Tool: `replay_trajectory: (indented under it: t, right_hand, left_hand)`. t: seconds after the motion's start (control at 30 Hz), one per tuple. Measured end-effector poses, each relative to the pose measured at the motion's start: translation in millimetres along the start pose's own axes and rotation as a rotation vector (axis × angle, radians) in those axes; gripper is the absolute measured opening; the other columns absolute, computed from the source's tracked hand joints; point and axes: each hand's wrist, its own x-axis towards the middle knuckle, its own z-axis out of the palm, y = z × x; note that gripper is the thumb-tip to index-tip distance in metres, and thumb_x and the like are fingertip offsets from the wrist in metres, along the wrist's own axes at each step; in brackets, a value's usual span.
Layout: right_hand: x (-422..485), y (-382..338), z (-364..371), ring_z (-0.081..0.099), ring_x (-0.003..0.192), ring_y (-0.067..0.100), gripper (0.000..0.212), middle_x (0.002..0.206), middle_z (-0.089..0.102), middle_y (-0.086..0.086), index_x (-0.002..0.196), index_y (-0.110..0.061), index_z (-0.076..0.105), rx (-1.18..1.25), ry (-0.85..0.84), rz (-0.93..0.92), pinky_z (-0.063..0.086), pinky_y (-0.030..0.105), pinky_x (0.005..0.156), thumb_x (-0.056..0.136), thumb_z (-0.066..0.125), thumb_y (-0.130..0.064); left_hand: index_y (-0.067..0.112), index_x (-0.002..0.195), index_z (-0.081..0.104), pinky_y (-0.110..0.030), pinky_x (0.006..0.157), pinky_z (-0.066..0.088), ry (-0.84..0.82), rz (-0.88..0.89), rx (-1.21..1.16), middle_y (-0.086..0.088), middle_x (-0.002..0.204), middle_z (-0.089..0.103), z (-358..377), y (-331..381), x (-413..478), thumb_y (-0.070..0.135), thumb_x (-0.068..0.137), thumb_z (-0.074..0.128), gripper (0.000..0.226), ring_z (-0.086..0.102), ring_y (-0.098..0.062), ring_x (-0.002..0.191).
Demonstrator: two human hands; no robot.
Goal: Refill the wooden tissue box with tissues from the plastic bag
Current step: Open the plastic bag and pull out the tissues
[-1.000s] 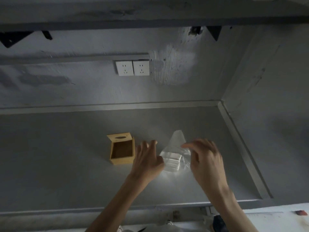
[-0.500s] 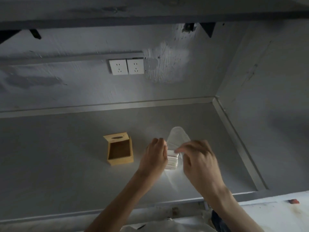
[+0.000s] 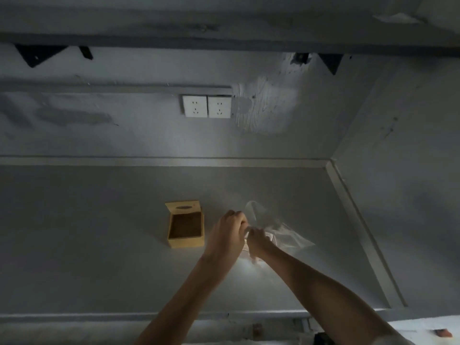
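Note:
The wooden tissue box (image 3: 186,227) lies on the grey surface with its open side up and its lid with the oval slot tipped back. Just right of it, my left hand (image 3: 227,236) and my right hand (image 3: 258,242) meet over the clear plastic bag (image 3: 286,236). Both hands curl their fingers on the bag near its mouth. A thin edge of white tissues (image 3: 246,241) shows between the hands; the rest of the stack is hidden. The bag's loose end trails to the right.
The grey desk surface (image 3: 99,245) ends at a raised rim on the right (image 3: 358,232) and a wall at the back with two white sockets (image 3: 206,106). A shelf on black brackets hangs overhead. The desk's front edge runs just below my forearms.
My hands have closed together on the bag. The right hand has moved left and down into it, and the bag now lies flatter, spread out to the right.

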Motion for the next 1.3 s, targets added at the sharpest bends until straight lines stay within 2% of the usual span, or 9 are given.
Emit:
replay_trajectory:
  t: [0.2,0.47,0.67,0.77,0.83,1.0,1.07,1.2,1.3]
  right_hand:
    - [8,2,26,0.013,0.148,0.040,0.073,0.159,0.013,0.022,0.153,0.000,0.007,0.040,0.131,0.056,0.012,0.051,0.122,0.098,0.052,-0.023]
    - [12,2,36,0.029,0.140,0.038,0.069,0.156,0.019,0.022,0.151,-0.001,0.010,0.153,0.202,0.055,0.023,0.045,0.118,0.098,0.050,-0.019]
    - [2,37,34,0.046,0.133,0.034,0.041,0.136,0.053,0.016,0.139,0.003,0.042,0.764,0.155,-0.076,0.036,0.047,0.112,0.100,0.047,-0.009]
    - [-11,69,41,0.046,0.134,0.036,0.039,0.135,0.056,0.023,0.142,0.006,0.037,1.079,-0.074,-0.290,0.033,0.052,0.115,0.104,0.036,-0.004]
    - [-25,77,28,0.059,0.122,0.033,0.041,0.127,0.065,0.017,0.132,-0.004,0.055,1.274,-0.170,-0.302,0.043,0.051,0.109,0.094,0.064,-0.015]
    - [-64,97,15,0.069,0.092,0.013,0.026,0.093,0.073,-0.003,0.105,-0.011,0.073,1.726,-0.351,-0.361,0.055,0.029,0.082,0.082,0.079,-0.021]
    - [-77,104,12,0.069,0.102,0.017,0.025,0.105,0.074,0.002,0.113,-0.009,0.071,1.880,-0.439,-0.397,0.054,0.032,0.086,0.090,0.069,-0.019]
    - [-89,110,-1,0.035,0.138,0.048,0.046,0.150,0.033,0.033,0.148,0.013,0.015,2.072,-0.368,-0.574,0.028,0.055,0.115,0.107,0.023,-0.005]
    - [-86,95,0,0.039,0.136,0.049,0.051,0.147,0.039,0.033,0.146,0.009,0.027,1.985,-0.207,-0.440,0.028,0.062,0.114,0.104,0.043,-0.014]
  left_hand:
    - [0.007,0.091,0.061,-0.035,0.074,0.046,0.011,-0.020,0.011,-0.009,0.097,0.064,-5,-3,3,0.015,0.097,0.051,0.014,0.062,-0.025,0.088]
    - [0.008,0.094,0.062,-0.025,0.067,0.040,0.008,0.050,0.023,-0.006,0.097,0.063,2,4,8,0.016,0.098,0.050,0.015,0.062,-0.020,0.084]
    - [0.002,0.098,0.066,-0.037,0.078,0.053,-0.120,0.129,-0.230,-0.016,0.094,0.070,5,39,30,0.023,0.093,0.062,0.022,0.067,-0.027,0.082]
    - [0.007,0.125,0.059,-0.016,0.079,0.051,-0.270,0.087,-0.479,-0.014,0.107,0.073,-5,71,55,0.037,0.094,0.058,0.043,0.069,-0.016,0.086]
    - [0.007,0.128,0.058,-0.003,0.078,0.045,-0.169,0.129,-0.489,-0.013,0.114,0.071,-16,79,69,0.034,0.097,0.055,0.042,0.069,-0.016,0.097]
    - [0.015,0.132,0.054,-0.028,0.104,0.041,0.235,0.128,-0.306,-0.002,0.126,0.063,-18,20,55,0.034,0.095,0.058,0.043,0.056,-0.014,0.118]
    - [0.033,0.131,0.050,-0.026,0.102,0.043,0.007,-0.070,-0.473,0.011,0.128,0.058,-7,-6,31,0.059,0.088,0.054,0.051,0.053,-0.007,0.121]
    - [0.041,0.110,0.060,-0.039,0.084,0.060,-0.361,-0.242,-0.766,0.012,0.104,0.069,25,-19,-2,0.069,0.075,0.056,0.045,0.069,-0.007,0.097]
    - [0.034,0.112,0.058,-0.025,0.071,0.057,-0.313,-0.271,-0.793,0.015,0.096,0.068,40,-10,-15,0.055,0.087,0.055,0.033,0.067,0.004,0.081]
